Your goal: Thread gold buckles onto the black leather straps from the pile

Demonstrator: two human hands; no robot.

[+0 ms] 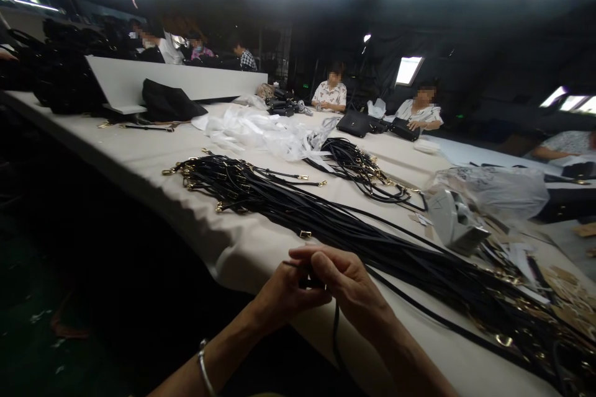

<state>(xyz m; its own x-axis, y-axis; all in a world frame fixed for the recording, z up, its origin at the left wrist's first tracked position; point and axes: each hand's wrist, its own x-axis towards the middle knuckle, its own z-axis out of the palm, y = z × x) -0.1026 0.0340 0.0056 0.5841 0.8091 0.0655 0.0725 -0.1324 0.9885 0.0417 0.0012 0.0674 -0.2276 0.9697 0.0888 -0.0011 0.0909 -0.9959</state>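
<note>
Both of my hands meet at the table's near edge, closed around part of a black strap [336,329] whose loose length hangs below them. My left hand [284,298], with a silver bracelet on its wrist, holds the strap from the left. My right hand [347,273] grips it from the right, fingers bent over the left ones. What lies between the fingers is mostly hidden. Just beyond, a long pile of black straps [298,201] with gold clasps runs across the table, and a gold buckle [305,234] lies nearest my fingers.
White plastic wrap [261,130] and a second strap bundle [354,161] lie farther back. To the right are a grey-white dispenser [454,220] and a plastic bag [498,189]. Black bags [354,123] rest near seated people. A white panel [186,80] stands at the left.
</note>
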